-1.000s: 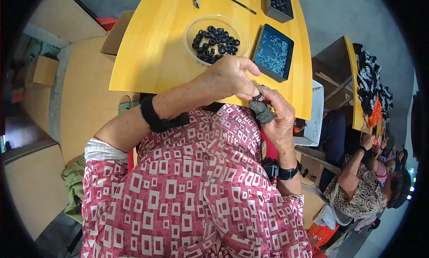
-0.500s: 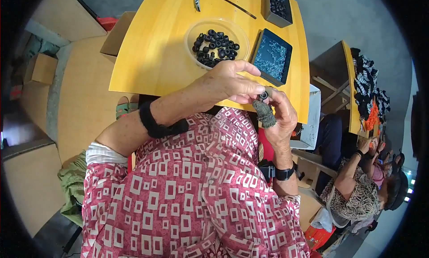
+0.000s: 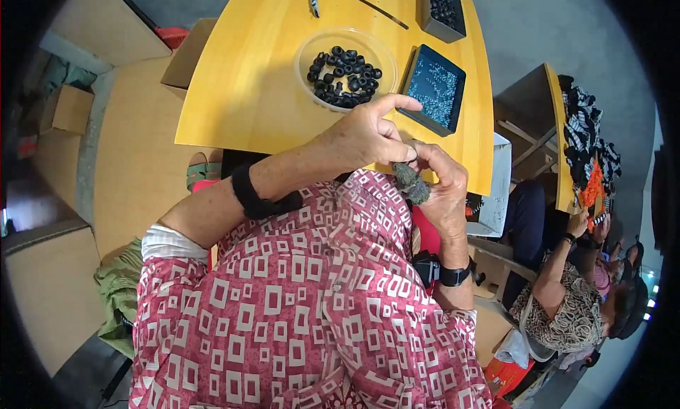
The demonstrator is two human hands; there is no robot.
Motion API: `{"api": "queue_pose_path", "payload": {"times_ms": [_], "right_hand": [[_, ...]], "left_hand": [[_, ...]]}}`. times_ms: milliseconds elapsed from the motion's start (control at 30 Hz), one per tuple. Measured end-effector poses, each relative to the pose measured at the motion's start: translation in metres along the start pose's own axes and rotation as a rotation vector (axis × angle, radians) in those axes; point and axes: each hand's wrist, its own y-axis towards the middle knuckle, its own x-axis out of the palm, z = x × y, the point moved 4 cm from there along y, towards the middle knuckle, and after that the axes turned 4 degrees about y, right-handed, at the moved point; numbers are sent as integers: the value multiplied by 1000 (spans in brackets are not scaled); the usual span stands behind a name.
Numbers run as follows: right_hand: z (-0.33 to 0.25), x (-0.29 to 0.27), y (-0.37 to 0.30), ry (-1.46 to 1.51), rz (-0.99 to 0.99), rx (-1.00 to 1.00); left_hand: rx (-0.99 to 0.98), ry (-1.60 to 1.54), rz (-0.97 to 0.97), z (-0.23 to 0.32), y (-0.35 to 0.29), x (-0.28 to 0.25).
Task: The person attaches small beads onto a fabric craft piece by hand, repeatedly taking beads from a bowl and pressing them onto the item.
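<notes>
My right hand (image 3: 445, 189) is closed round a small grey-green fuzzy piece (image 3: 411, 183), whose bristly end hangs below the fingers. From the left, my left hand (image 3: 372, 131) meets it at the upper end. Its thumb and fingers pinch there at a small dark part, mostly hidden by the fingertips, while the index finger points out toward a black tray (image 3: 407, 96). Both hands are held over the table's near edge, their fingertips touching or almost so. Beyond them stands a clear round plastic tub (image 3: 388, 58) holding many small black ring-shaped parts (image 3: 347, 74).
Small pale bits lie in the black tray. A dark bin (image 3: 445, 32) of black parts and a thin black rod (image 3: 365, 3) are on the yellow table (image 3: 241, 83). A white box (image 3: 496, 203) stands at right; another person (image 3: 567, 303) works beyond. Cardboard boxes (image 3: 67, 111) stand left.
My left index finger has stretched out and its thumb has come down onto the piece's upper end. The fuzzy piece has shifted slightly left and tilted, and its black ring is now mostly covered.
</notes>
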Motion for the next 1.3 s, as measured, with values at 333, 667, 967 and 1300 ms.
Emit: {"api": "queue_pose_path", "payload": {"times_ms": [333, 667, 967, 1300], "right_hand": [[-1, 8, -4, -134, 55, -114], [-24, 15, 6, -102, 173, -224], [-39, 37, 26, -52, 200, -297], [-51, 36, 28, -111, 217, -370]], "left_hand": [[-82, -72, -6, -6, -2, 1], [116, 86, 179, 2, -4, -2], [53, -449, 51, 22, -14, 14], [83, -466, 173, 25, -16, 15]]}}
